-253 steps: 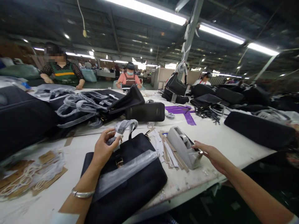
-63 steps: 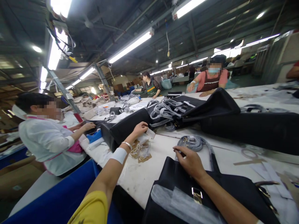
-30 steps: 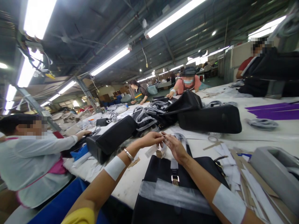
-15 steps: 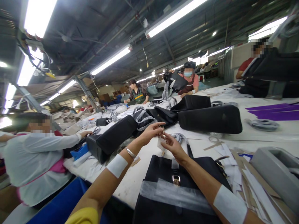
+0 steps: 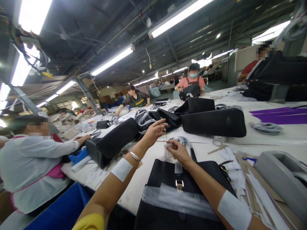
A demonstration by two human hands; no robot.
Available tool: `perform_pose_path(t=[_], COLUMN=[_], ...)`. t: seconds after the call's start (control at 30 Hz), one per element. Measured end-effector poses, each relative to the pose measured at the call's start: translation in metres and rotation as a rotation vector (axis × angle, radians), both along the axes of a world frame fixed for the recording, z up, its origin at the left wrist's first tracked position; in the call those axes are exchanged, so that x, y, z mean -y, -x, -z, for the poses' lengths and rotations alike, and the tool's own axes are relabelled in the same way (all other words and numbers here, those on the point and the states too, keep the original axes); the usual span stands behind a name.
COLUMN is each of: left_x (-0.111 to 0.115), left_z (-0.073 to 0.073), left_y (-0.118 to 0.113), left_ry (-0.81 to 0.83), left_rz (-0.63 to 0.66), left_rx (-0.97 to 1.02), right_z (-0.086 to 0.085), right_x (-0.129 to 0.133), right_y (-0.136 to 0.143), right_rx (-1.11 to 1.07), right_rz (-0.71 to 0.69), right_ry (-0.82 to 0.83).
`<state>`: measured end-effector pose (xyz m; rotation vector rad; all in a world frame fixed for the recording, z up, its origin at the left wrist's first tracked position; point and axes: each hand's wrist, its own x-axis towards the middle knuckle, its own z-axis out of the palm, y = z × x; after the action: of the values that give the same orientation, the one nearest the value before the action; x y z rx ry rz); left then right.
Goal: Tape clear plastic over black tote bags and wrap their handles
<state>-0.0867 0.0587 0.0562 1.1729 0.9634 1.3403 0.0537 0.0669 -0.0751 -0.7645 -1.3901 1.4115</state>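
Note:
A thin pale string [image 5: 165, 135] runs between my two hands above the table. My left hand [image 5: 154, 131] pinches its upper part, fingers bent together. Lower and to the right, my right hand [image 5: 177, 151] grips the string near a small clear packet [image 5: 168, 152] that hangs at its fingertips. Below them lies a black bag [image 5: 155, 179] with a gold buckle [image 5: 179, 184] and a band of translucent wrap [image 5: 177, 199] across its front. A wrapped grey strap is coiled just behind my right hand.
Black bags [image 5: 213, 122] lie across the table's middle, with another [image 5: 120, 137] at left. At right are paper strips [image 5: 261, 191], a grey tape dispenser [image 5: 280, 179] and purple strips [image 5: 275, 115]. A person in white [image 5: 35, 163] works at left; others are across the table.
My hands have moved slightly apart, the right one lower, and the string shows between them. The person across the table has lowered a black bag. The view has shifted slightly.

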Motion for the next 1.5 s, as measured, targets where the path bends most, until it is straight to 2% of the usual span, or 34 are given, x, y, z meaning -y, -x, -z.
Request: perform_pose_path(t=[0.1, 0.2, 0.3, 0.4, 0.43, 0.5, 0.6, 0.73, 0.8, 0.9, 0.97, 1.03, 1.13, 1.2, 1.27, 1.33, 1.43, 1.5], left_x=[-0.001, 0.000, -0.001, -0.006, -0.008, -0.010, -0.006, 0.002, 0.002, -0.002, -0.004, -0.003, 0.003, 0.007, 0.009, 0.007, 0.003, 0.002], left_z=[0.003, 0.007, 0.012, 0.023, 0.029, 0.044, 0.069, 0.094, 0.101, 0.102, 0.095, 0.083, 0.070, 0.072, 0.084, 0.101, 0.123, 0.131], left_y=[-0.002, -0.013, -0.024, -0.021, -0.016, -0.001, 0.019, 0.026, 0.024, 0.031, 0.046, 0.066, 0.085, 0.083, 0.071, 0.058, 0.050, 0.053], left_ry=[-0.013, -0.036, -0.062, -0.113, -0.119, -0.109, -0.068, -0.114, -0.128, -0.100, -0.071, -0.034, 0.018, 0.062, 0.144, 0.256, 0.392, 0.439], left_rz=[-0.013, 0.093, 0.206, 0.159, 0.111, 0.034, 0.067, 0.248, 0.258, 0.210, 0.107, -0.073, -0.306, -0.344, -0.277, -0.138, 0.063, 0.140], left_rx=[0.007, -0.002, -0.032, -0.071, -0.115, -0.340, -0.730, -1.071, -1.187, -1.184, -1.185, -1.196, -1.200, -1.186, -1.162, -1.118, -1.000, -0.891], right_z=[-0.007, -0.018, -0.024, -0.024, -0.023, -0.022, -0.021, -0.020, -0.020, -0.019, -0.018, -0.017, -0.015, -0.014, -0.014, -0.014, -0.013, -0.011], right_x=[0.001, 0.007, 0.009, 0.006, 0.004, -0.001, -0.006, -0.007, -0.006, -0.006, -0.007, -0.008, -0.007, -0.005, -0.002, 0.001, 0.004, 0.006], right_y=[-0.002, -0.004, -0.007, -0.010, -0.012, -0.015, -0.020, -0.021, -0.020, -0.022, -0.024, -0.027, -0.028, -0.027, -0.025, -0.024, -0.022, -0.021], right_rx=[-0.067, -0.209, -0.302, -0.379, -0.403, -0.427, -0.374, -0.227, -0.165, -0.090, -0.003, 0.155, 0.540, 0.836, 1.075, 1.205, 1.270, 1.295], right_rz=[0.017, -0.039, -0.080, 0.032, 0.084, 0.181, 0.306, 0.345, 0.345, 0.379, 0.432, 0.489, 0.493, 0.416, 0.323, 0.269, 0.251, 0.234], right_ry=[-0.073, -0.125, -0.087, 0.028, 0.069, 0.124, 0.108, 0.016, -0.017, -0.040, -0.063, -0.156, -0.411, -0.513, -0.524, -0.524, -0.537, -0.539])
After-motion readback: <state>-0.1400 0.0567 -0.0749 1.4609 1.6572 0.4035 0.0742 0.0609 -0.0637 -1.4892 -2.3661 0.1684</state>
